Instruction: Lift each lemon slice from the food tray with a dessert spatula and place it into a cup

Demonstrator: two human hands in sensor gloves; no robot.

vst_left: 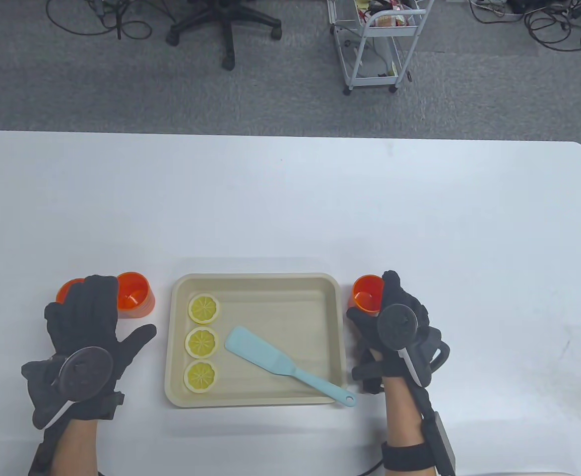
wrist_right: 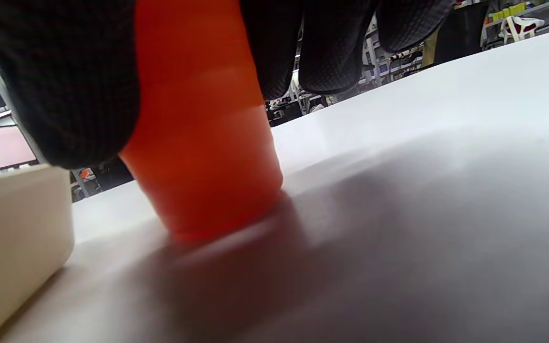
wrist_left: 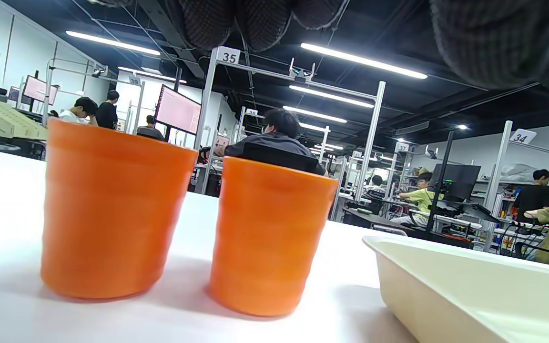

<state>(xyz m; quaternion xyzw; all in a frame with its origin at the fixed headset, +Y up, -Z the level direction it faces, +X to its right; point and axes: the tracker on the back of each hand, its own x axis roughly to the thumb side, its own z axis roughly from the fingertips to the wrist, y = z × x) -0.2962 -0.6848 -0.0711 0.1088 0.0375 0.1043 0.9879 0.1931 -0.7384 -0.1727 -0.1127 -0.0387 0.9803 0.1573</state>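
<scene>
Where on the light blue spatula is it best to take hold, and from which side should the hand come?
Take the spatula by its thin handle, near the end with the hole, which sticks out over the tray rim at the near right corner. Come from the right and front with the right hand: the handle points there, and the wide blade lies flat, aimed at the lemon slices.

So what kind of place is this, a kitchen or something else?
Not a kitchen; it looks like a lab or data-recording workspace. Behind the orange cups stand numbered metal frames and monitors, with people at desks. The table view shows carpet, loose cables and an office chair.
</scene>
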